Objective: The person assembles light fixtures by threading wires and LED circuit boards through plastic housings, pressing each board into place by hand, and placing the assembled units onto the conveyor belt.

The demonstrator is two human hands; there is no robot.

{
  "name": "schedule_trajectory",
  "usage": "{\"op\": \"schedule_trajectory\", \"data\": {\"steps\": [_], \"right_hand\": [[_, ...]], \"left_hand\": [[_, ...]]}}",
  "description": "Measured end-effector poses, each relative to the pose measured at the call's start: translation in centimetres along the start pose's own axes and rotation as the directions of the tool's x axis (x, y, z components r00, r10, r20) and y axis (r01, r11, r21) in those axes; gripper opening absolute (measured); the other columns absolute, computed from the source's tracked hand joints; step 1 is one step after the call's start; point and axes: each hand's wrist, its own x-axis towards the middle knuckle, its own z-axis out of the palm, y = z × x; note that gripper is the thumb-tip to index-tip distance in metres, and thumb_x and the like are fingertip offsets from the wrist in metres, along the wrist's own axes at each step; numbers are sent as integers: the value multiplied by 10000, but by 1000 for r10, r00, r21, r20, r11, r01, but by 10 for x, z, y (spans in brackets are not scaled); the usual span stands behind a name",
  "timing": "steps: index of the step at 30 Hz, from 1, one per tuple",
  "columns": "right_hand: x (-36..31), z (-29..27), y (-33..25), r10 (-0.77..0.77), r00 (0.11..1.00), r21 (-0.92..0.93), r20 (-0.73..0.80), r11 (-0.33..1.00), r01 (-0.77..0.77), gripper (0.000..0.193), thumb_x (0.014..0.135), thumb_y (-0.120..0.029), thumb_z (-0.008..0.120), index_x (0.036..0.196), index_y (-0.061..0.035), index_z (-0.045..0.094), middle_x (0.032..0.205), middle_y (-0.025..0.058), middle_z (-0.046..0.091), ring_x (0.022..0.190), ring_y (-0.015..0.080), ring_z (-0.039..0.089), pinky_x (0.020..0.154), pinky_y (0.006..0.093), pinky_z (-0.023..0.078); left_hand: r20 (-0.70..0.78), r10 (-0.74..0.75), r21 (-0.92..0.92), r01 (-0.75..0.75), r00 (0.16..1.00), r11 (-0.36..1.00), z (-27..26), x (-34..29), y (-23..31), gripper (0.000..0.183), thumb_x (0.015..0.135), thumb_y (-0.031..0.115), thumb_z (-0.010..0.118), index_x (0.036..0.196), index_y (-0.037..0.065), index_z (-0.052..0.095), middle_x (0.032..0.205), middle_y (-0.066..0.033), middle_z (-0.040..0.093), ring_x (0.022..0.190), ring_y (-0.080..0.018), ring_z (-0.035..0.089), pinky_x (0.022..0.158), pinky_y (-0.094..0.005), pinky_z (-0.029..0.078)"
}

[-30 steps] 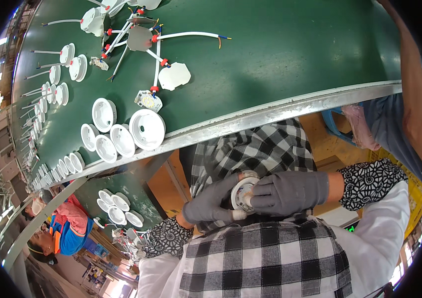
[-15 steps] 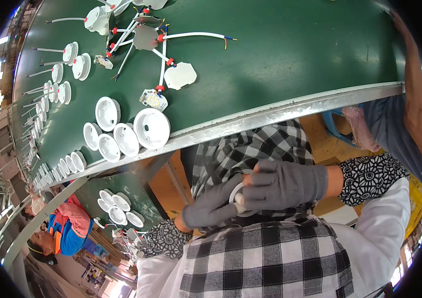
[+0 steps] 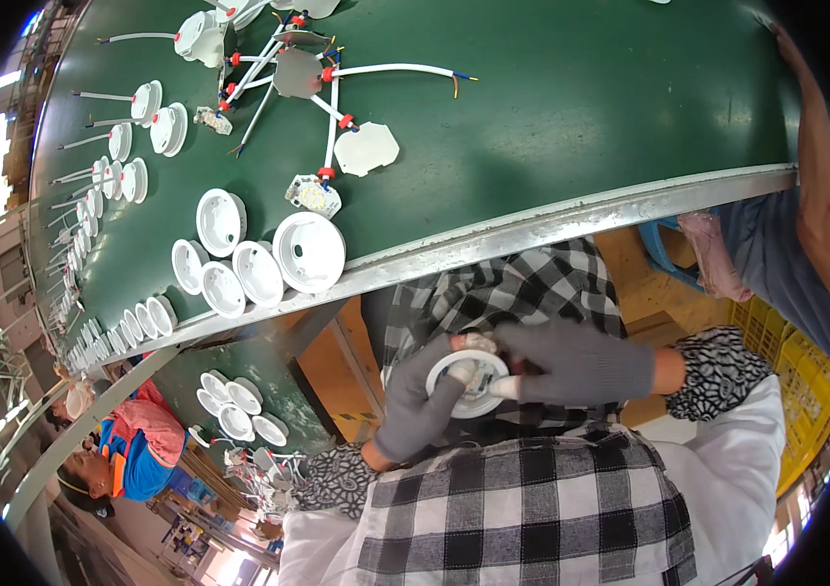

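Note:
Over my lap, in front of the checked apron, I hold a round white lamp housing (image 3: 478, 402) with its hollow side facing up. My left hand (image 3: 409, 408), in a grey glove with pale fingertips, is closed round the housing's left side, its thumb reaching over the rim to the inside. The gloved right hand (image 3: 579, 365) comes in from the right; its thumb presses at the right rim, and its other fingers are blurred or partly hidden. Something small and pale shows inside the housing, too unclear to name.
On the green table (image 3: 552, 107), several empty white housings (image 3: 310, 252) stand by the metal edge. Farther back lie circuit boards with white cables (image 3: 298, 73). Rows of wired lamps (image 3: 169, 129) run left. Co-workers sit at the left (image 3: 142, 444) and right (image 3: 776, 244); yellow crates (image 3: 810, 391) stand at the right.
The housing has turned so its hollow side shows. My right hand has shifted slightly right, uncovering it, and the left thumb now lies over the rim. The view has moved slightly.

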Motion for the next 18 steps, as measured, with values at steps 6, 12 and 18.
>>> {"op": "schedule_trajectory", "data": {"steps": [6, 12, 18], "right_hand": [[7, 13, 5, 48, 995, 376, -83, 927, -14, 411, 912, -292, 564, 1174, 25, 561, 886, 130, 685, 640, 144, 657, 634, 294, 533], [10, 26, 3, 34, 984, 381, -175, 924, 36, 439, 897, -288, 584, 1289, -91, 578, 930, 127, 700, 747, 164, 683, 723, 292, 538], [22, 28, 7, -8, 945, 308, -326, 944, 114, 402, 873, -286, 608, 1228, -97, 628, 959, 133, 704, 871, 220, 691, 814, 318, 526]], "left_hand": [[133, -11, -15, 13, 991, 1000, -12, 13, 2, 415, 946, 171, 559, 1311, 0, 460, 1128, -102, 625, 1011, -143, 606, 882, -282, 484], [390, 91, 335, -233, 916, 913, -17, 15, 4, 841, 767, 292, 808, 1395, 34, 311, 1218, -119, 569, 1082, -231, 600, 945, -328, 480], [115, -41, -10, 42, 993, 999, -3, 14, -8, 992, 552, 322, 945, 1307, 22, 374, 1177, -95, 557, 1077, -176, 573, 969, -333, 472]]}}
